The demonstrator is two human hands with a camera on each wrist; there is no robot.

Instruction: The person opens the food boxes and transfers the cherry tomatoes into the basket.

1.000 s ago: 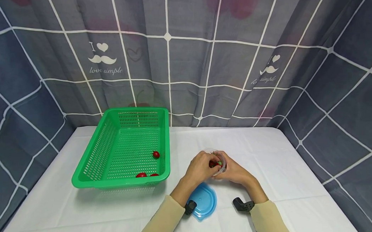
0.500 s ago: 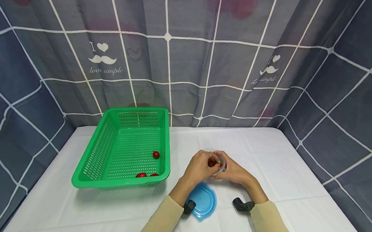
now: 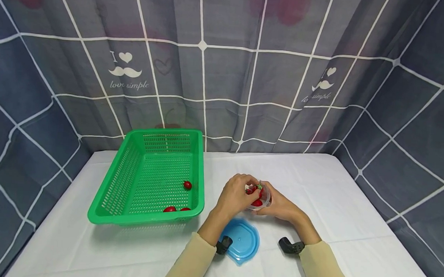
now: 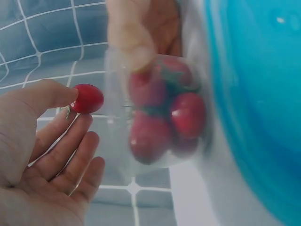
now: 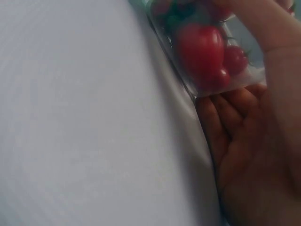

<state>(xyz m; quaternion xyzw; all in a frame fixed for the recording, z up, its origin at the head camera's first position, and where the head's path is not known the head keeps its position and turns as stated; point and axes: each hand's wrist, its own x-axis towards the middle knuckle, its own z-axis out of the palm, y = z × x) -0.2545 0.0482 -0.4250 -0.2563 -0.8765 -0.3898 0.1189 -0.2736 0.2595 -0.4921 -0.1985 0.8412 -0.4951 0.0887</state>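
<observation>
the left hand [image 3: 237,193] pinches a small tomato [image 4: 89,98] between thumb and finger, its other fingers loosely bent; in the left wrist view the tomato's long axis runs nearly sideways, the green stem [image 4: 68,112] at its lower left. it is just outside the mouth of a clear cup [image 4: 115,113] of tomatoes, which opens upward toward the head camera. the right hand [image 3: 280,205] is wrapped around the cup. a blue lid [image 3: 244,241] lies nearby.
</observation>
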